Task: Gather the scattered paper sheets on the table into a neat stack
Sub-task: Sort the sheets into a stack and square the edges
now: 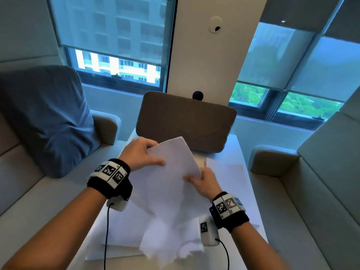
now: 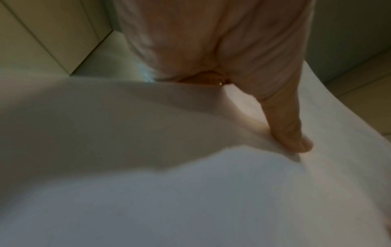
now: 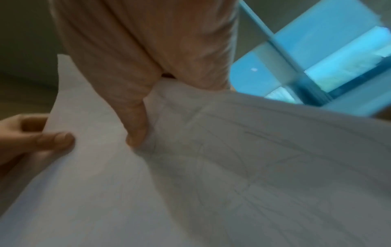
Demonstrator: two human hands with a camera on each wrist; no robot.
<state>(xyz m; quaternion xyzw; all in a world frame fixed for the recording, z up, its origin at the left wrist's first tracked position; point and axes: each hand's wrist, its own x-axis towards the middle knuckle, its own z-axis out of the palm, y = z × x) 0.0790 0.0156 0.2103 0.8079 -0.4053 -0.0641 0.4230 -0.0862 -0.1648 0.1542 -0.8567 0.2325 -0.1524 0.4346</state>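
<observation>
Currently both hands hold a bundle of paper sheets (image 1: 171,178) above the worktop (image 1: 251,193): the left hand (image 1: 139,154) pinches its far left edge, the right hand (image 1: 204,182) pinches its right edge (thumbs on top). More loose sheets (image 1: 124,230) lie scattered on the worktop underneath, near a brown chair back (image 1: 185,121).

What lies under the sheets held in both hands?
Under the held sheets, more loose paper sheets lie on the white table. Anything directly beneath is covered.
</observation>
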